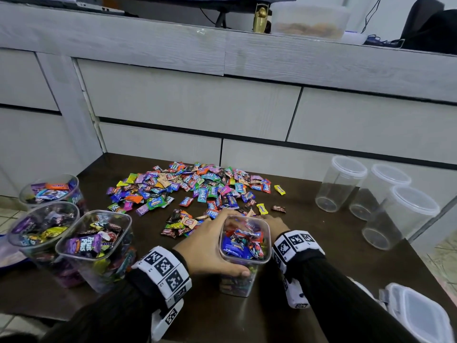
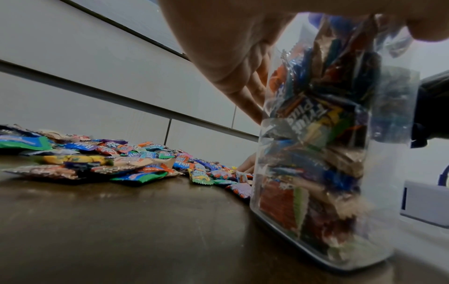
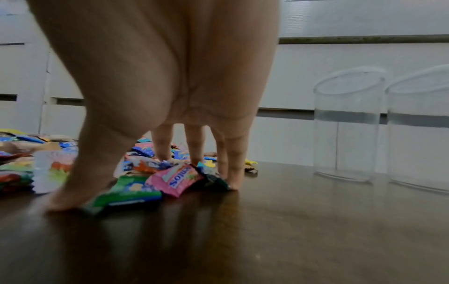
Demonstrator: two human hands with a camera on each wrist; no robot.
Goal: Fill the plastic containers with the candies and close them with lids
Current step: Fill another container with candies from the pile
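Now left hand grips container, right hand touches candies.

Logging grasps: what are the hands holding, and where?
Left hand grips the square container by its upper wall. Right hand only touches loose candies on the table.
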